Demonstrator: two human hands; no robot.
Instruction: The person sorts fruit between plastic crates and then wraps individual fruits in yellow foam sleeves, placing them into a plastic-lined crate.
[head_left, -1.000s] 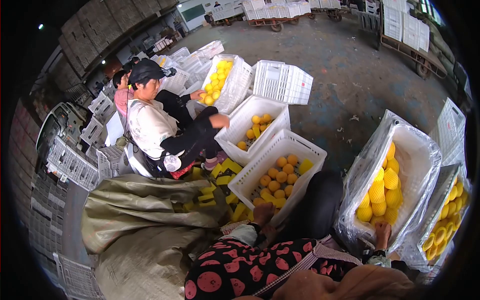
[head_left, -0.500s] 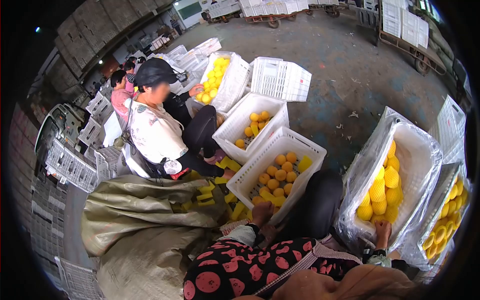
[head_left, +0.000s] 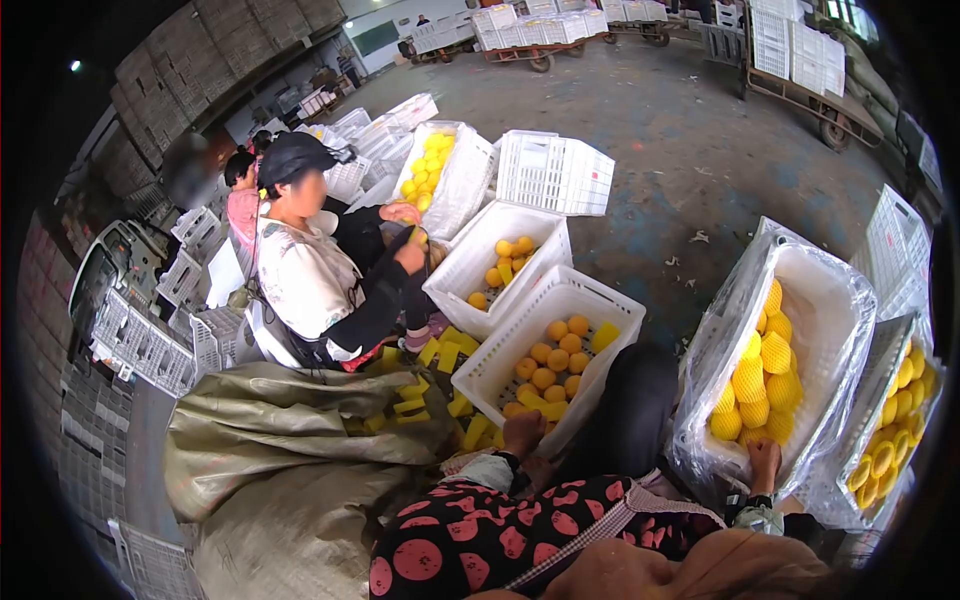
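Observation:
My left hand (head_left: 525,432) is closed at the near corner of a white plastic crate (head_left: 485,385). Loose round orange fruit (head_left: 543,378) and yellow foam sleeves (head_left: 606,337) lie inside that crate. What the left fingers hold, if anything, is hidden. Over the near end of a plastic-lined white crate (head_left: 835,290), my right hand (head_left: 765,460) is curled closed, close to fruit in yellow foam nets (head_left: 752,382). Its fingertips are turned away, so I cannot make out what is in them.
Flat yellow sleeves (head_left: 410,405) lie beside a large olive sack (head_left: 280,420) on the left. A co-worker (head_left: 310,265) sits beyond, next to another fruit crate (head_left: 500,265). A crate of netted fruit (head_left: 890,430) stands far right. Loaded carts (head_left: 815,95) are behind.
The co-worker's lower hand has come up from the yellow sleeves to the lap, where both hands now meet around something yellow. My own hands have barely moved; the view has shifted slightly.

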